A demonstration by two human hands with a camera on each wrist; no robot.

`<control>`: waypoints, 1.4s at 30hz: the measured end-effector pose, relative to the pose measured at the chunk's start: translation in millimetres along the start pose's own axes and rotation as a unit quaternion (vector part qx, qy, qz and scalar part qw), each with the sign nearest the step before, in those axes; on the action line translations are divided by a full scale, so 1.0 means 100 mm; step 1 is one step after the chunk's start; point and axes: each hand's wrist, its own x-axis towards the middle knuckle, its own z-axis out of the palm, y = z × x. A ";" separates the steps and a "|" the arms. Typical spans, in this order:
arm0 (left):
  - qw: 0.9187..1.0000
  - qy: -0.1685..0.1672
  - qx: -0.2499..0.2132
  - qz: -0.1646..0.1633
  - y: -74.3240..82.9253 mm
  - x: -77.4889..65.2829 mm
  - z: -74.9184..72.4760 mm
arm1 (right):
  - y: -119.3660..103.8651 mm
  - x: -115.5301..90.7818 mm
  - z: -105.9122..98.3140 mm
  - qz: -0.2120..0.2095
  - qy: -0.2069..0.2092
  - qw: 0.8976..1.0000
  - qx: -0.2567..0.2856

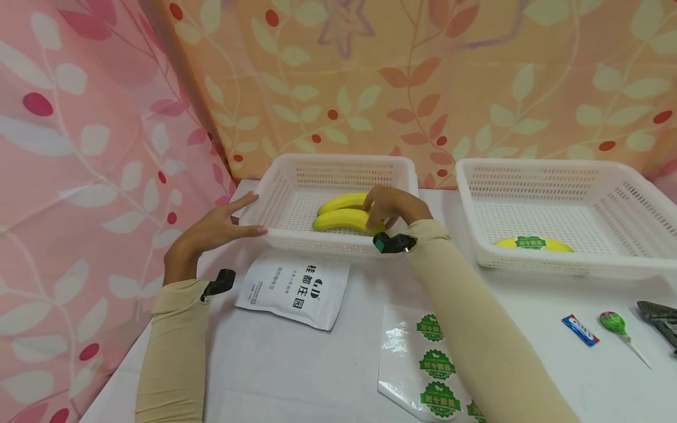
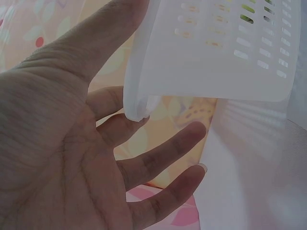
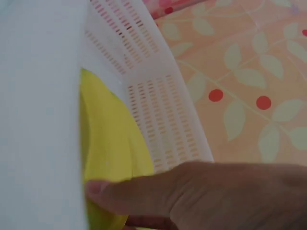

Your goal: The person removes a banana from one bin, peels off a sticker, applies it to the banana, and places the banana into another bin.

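Observation:
Two yellow bananas lie side by side in the left white plastic basket (image 1: 312,239). My right hand (image 1: 396,204) reaches over the front rim and grips the right end of the front banana (image 1: 341,220), its thumb pressed on the peel in the right wrist view. The back banana (image 1: 337,203) lies against it, its right end hidden by the fingers. At the basket's left front corner, my left hand (image 1: 214,228) spreads thumb and fingers about the rim. In the left wrist view the thumb touches the rim (image 2: 136,91), and the lower fingers extend loosely below it.
On the right stands a second white basket (image 1: 529,257) with a yellow fruit (image 1: 547,243) bearing a green sticker. A white pouch (image 1: 296,288), a sheet of green stickers (image 1: 402,352), a small blue-red packet (image 1: 580,330), a lollipop (image 1: 613,323) and a black object (image 1: 661,317) lie in front.

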 end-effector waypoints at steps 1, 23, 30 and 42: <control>1.000 -0.001 0.001 0.000 0.00 0.01 0.00 | 0.01 -0.01 -0.01 -0.007 0.003 1.000 0.000; 1.000 -0.013 0.006 0.006 -0.04 0.02 -0.04 | 0.23 -0.97 -0.48 -0.206 0.131 0.968 0.052; 1.000 -0.015 0.006 0.007 -0.05 0.02 -0.04 | 0.48 -1.41 -0.39 -0.193 0.171 0.966 0.010; 1.000 -0.015 0.014 0.006 -0.04 -0.03 -0.06 | 1.02 -1.87 -0.01 -0.177 0.159 0.971 -0.001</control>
